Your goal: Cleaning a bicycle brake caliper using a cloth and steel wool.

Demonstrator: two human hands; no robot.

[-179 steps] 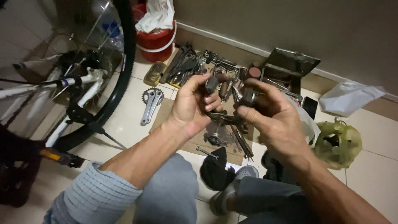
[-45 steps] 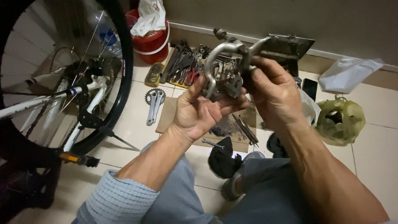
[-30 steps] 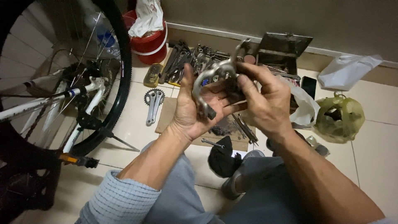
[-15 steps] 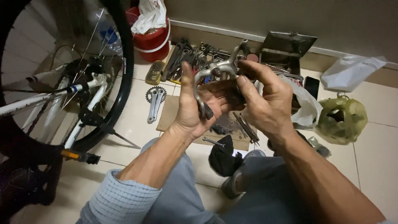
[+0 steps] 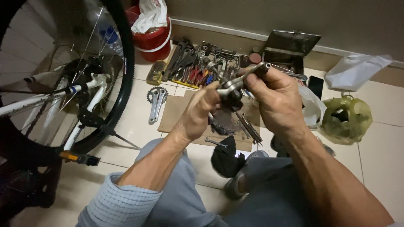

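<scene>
Head view, left to right: a bicycle wheel (image 5: 120, 75) stands at nine o'clock, with a chainring crank (image 5: 156, 101) lying on the tiled floor (image 5: 378, 147) beside a cardboard sheet (image 5: 176, 115). At centre the left hand (image 5: 198, 115) and right hand (image 5: 273, 98) are both closed around a grey metal brake caliper (image 5: 231, 86), held above the cardboard. A spread of hand tools (image 5: 189, 67) lies at twelve o'clock, a green plastic bag (image 5: 346, 120) at three o'clock.

Seated person's left hand (image 5: 198, 113) and right hand (image 5: 273, 98) gripping a metal bicycle part (image 5: 235, 84) between them, cardboard sheet (image 5: 181, 115) on the tiled floor beneath, crank arm (image 5: 156, 101) just left, spread tools (image 5: 189, 67) farther back, bicycle wheel (image 5: 122, 75) at left, red bucket (image 5: 153, 40) far left, green bag (image 5: 347, 120) at right
</scene>
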